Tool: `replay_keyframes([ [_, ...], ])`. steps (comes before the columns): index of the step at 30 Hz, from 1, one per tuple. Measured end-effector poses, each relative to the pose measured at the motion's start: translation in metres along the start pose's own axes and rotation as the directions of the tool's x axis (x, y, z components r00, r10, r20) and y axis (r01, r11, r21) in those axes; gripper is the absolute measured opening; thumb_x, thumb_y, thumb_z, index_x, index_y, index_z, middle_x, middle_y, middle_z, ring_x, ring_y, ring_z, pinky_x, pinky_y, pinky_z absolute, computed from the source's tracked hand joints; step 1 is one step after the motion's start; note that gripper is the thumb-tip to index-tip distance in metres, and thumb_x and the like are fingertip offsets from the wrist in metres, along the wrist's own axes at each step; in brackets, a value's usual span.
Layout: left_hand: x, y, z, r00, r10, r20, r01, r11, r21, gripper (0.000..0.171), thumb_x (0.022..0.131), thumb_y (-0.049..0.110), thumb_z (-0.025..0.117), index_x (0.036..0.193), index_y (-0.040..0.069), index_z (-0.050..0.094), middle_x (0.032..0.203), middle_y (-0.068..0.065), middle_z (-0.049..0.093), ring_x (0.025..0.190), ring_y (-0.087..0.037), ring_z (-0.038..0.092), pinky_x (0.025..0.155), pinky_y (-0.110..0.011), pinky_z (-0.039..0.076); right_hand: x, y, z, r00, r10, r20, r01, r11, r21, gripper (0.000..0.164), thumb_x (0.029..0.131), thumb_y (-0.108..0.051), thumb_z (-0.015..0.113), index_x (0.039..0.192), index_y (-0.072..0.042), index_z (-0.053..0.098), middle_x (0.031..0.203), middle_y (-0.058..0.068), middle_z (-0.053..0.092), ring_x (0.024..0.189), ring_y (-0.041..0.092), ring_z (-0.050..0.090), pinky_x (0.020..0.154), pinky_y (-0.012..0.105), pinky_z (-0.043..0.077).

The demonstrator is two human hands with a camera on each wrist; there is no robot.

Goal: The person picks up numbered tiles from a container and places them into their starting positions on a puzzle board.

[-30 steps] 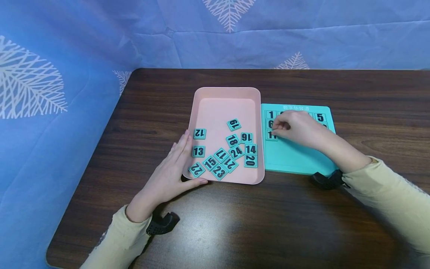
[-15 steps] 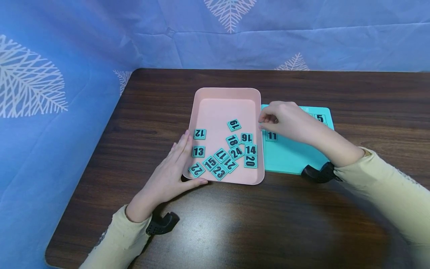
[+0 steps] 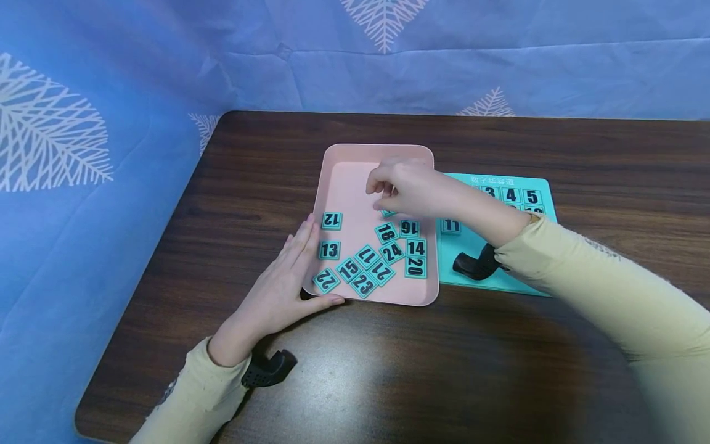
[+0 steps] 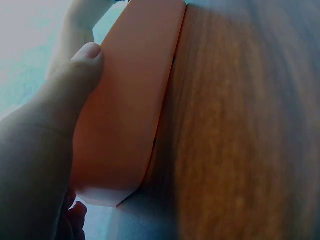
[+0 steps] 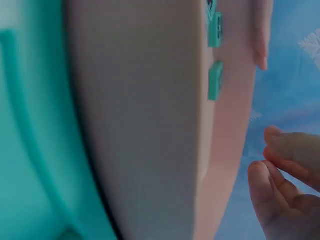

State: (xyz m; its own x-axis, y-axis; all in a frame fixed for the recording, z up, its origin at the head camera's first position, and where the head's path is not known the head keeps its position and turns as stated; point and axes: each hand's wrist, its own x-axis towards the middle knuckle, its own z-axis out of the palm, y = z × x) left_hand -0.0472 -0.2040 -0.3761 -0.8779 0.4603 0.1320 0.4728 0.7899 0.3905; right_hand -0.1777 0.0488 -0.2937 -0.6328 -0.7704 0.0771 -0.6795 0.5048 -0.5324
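Observation:
A pink tray (image 3: 349,161) on the table holds several turquoise number tiles, among them the 12 tile (image 3: 331,221), the 13 tile (image 3: 330,250) and the 16 tile (image 3: 409,228). My left hand (image 3: 280,283) rests against the tray's near left corner, fingers straight along the side and thumb at the front wall. Over the tray hovers my right hand (image 3: 413,188), partly covering one tile (image 3: 388,213). In the right wrist view its thumb and fingers (image 5: 290,175) are loosely bent, with nothing visible between them. A turquoise number board (image 3: 452,262) lies right of the tray.
The brown wooden table (image 3: 355,370) carries both tray and board. A blue curtain (image 3: 310,80) with white leaf prints hangs behind and to the left. Black wrist straps (image 3: 477,265) sit on both forearms, the right one above the board.
My right hand has moved left from the board to above the tray, uncovering the board's upper rows and hiding most of one tile. My left hand has stayed put.

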Motion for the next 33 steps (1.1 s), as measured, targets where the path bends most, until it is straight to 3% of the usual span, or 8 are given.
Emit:
replay_keyframes([
  [5, 0.000, 0.001, 0.000, 1.000, -0.001, 0.003, 0.001, 1.000, -0.001, 0.112, 0.080, 0.071, 0.057, 0.154, 0.010, -0.001, 0.160, -0.003, -0.006, 0.145, -0.015, 0.001, 0.116, -0.042, 0.013, 0.014, -0.003, 0.014, 0.996, 0.019, 0.087, -0.020, 1.000, 0.008, 0.016, 0.085, -0.006, 0.070, 0.099, -0.002, 0.067, 0.092, 0.009, 0.060, 0.081, 0.019, 0.054, 0.073, 0.031, 0.049],
  [10, 0.001, 0.001, -0.001, 1.000, -0.001, 0.004, 0.001, 1.000, -0.003, 0.112, 0.080, 0.071, 0.057, 0.154, 0.009, 0.000, 0.160, -0.004, -0.006, 0.145, -0.015, 0.001, 0.116, -0.042, 0.013, 0.020, -0.004, 0.028, 0.988, -0.027, 0.153, 0.029, 0.999, -0.012, 0.023, 0.085, -0.006, 0.071, 0.107, -0.003, 0.067, 0.100, 0.009, 0.061, 0.086, 0.019, 0.056, 0.077, 0.029, 0.050],
  [13, 0.000, 0.001, -0.001, 1.000, -0.002, 0.006, 0.002, 1.000, -0.001, 0.112, 0.080, 0.071, 0.056, 0.154, 0.008, 0.000, 0.160, -0.004, -0.006, 0.145, -0.015, 0.001, 0.116, -0.042, 0.013, 0.022, -0.003, 0.033, 0.976, -0.053, 0.212, 0.060, 0.998, -0.024, 0.032, 0.087, -0.005, 0.068, 0.119, -0.004, 0.065, 0.113, 0.008, 0.062, 0.099, 0.020, 0.058, 0.087, 0.031, 0.049],
  [17, 0.000, 0.001, -0.001, 1.000, -0.001, 0.007, 0.001, 1.000, -0.003, 0.112, 0.080, 0.071, 0.055, 0.154, 0.009, 0.000, 0.160, -0.004, -0.006, 0.145, -0.015, 0.001, 0.116, -0.042, 0.014, 0.023, -0.003, 0.036, 0.955, -0.069, 0.288, 0.086, 0.995, -0.046, 0.038, 0.091, -0.004, 0.062, 0.129, -0.005, 0.060, 0.131, 0.008, 0.057, 0.124, 0.022, 0.049, 0.105, 0.037, 0.039],
  [20, 0.000, 0.001, -0.001, 1.000, -0.003, 0.010, 0.003, 1.000, -0.005, 0.111, 0.080, 0.071, 0.055, 0.154, 0.009, -0.001, 0.160, -0.004, -0.006, 0.145, -0.015, 0.001, 0.116, -0.042, 0.014, 0.024, -0.002, 0.038, 0.948, -0.062, 0.311, 0.085, 0.994, -0.063, 0.038, 0.092, -0.003, 0.059, 0.131, -0.005, 0.059, 0.135, 0.009, 0.054, 0.130, 0.024, 0.044, 0.109, 0.039, 0.034],
  [27, 0.000, 0.002, -0.002, 1.000, -0.012, 0.021, 0.012, 1.000, -0.003, 0.111, 0.080, 0.070, 0.057, 0.153, 0.006, 0.003, 0.160, -0.004, -0.007, 0.145, -0.015, 0.000, 0.116, -0.042, 0.013, 0.025, -0.001, 0.039, 0.963, -0.058, 0.264, 0.077, 0.995, -0.060, 0.034, 0.091, -0.003, 0.061, 0.124, -0.006, 0.064, 0.122, 0.007, 0.063, 0.114, 0.020, 0.055, 0.099, 0.035, 0.043],
  [33, 0.000, 0.002, -0.002, 1.000, -0.015, 0.025, 0.016, 1.000, -0.003, 0.111, 0.081, 0.069, 0.057, 0.153, 0.006, 0.003, 0.160, -0.003, -0.007, 0.145, -0.015, 0.000, 0.116, -0.041, 0.013, 0.023, -0.002, 0.041, 0.970, -0.047, 0.236, 0.071, 0.993, -0.095, 0.036, 0.090, -0.001, 0.059, 0.125, -0.009, 0.065, 0.103, 0.006, 0.063, 0.086, 0.017, 0.054, 0.072, 0.027, 0.047],
])
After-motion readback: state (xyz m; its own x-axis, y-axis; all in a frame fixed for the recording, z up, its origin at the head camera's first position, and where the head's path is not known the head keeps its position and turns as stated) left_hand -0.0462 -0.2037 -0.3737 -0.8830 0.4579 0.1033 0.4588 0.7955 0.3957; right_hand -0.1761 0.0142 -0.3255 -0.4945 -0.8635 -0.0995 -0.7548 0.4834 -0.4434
